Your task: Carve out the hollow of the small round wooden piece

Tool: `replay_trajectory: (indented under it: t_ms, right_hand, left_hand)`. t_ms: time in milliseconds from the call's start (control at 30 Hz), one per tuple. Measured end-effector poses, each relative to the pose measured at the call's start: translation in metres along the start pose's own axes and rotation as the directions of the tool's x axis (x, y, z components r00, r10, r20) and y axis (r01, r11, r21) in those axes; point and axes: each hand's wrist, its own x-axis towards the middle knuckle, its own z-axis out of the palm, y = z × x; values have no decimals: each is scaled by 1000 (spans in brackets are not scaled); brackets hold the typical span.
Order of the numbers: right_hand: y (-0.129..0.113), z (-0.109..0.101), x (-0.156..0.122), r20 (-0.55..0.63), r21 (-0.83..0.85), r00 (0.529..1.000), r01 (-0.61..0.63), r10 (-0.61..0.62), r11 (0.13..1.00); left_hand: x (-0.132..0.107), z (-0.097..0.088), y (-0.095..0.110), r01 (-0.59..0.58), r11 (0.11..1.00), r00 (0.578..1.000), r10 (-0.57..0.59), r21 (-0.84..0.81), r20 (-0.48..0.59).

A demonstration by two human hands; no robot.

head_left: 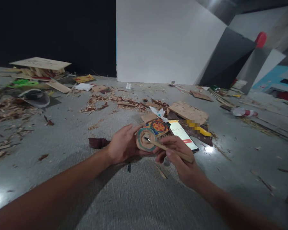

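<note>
My left hand (122, 144) is closed around a small round wooden disc (145, 140) with painted green and tan rings, held upright above the grey floor. My right hand (180, 156) grips a thin wooden-handled tool (169, 149) like a pen; its metal tip touches the middle of the disc. Just behind the disc lies a colourful orange and blue painted piece (158, 126). Beside it a phone (183, 135) lies with its screen lit.
Wood shavings and scraps (124, 103) litter the floor behind. Cardboard pieces (188, 111) and a yellow object (203, 130) lie by the phone. A stack of wooden boards (39, 68) sits far left, a plastic bottle (244, 112) at right. A white panel (163, 41) stands at the back.
</note>
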Motion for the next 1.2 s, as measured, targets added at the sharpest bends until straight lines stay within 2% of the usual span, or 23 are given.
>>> replay_trajectory:
  t_ms: [100,267,633,800,933,1067,1200]
  right_hand:
    - [3,-2,-1,-23,-125,1000,11,-14,992]
    - [8,-1,0,-20,-204,1000,13,-18,979]
    - [9,12,-3,-6,-303,1000,16,-19,953]
    - [-3,5,0,60,-442,992,129,-114,888]
    - [-9,-1,3,99,-425,991,120,-85,897]
    - [-5,-10,6,64,-391,998,47,-24,919]
    - [-3,-17,10,-8,-362,999,31,-36,932]
  left_hand:
    - [-2,1,1,34,999,999,-34,24,4]
    - [-4,0,2,62,997,997,-63,40,43]
    - [-3,7,3,-5,1000,999,6,-18,35]
    - [-3,4,2,-26,998,998,29,-48,48]
    - [-2,-2,1,-46,993,996,54,-111,64]
    - [-2,-7,1,-65,991,997,71,-119,43]
    - [-3,-3,2,-84,993,996,84,-81,-3]
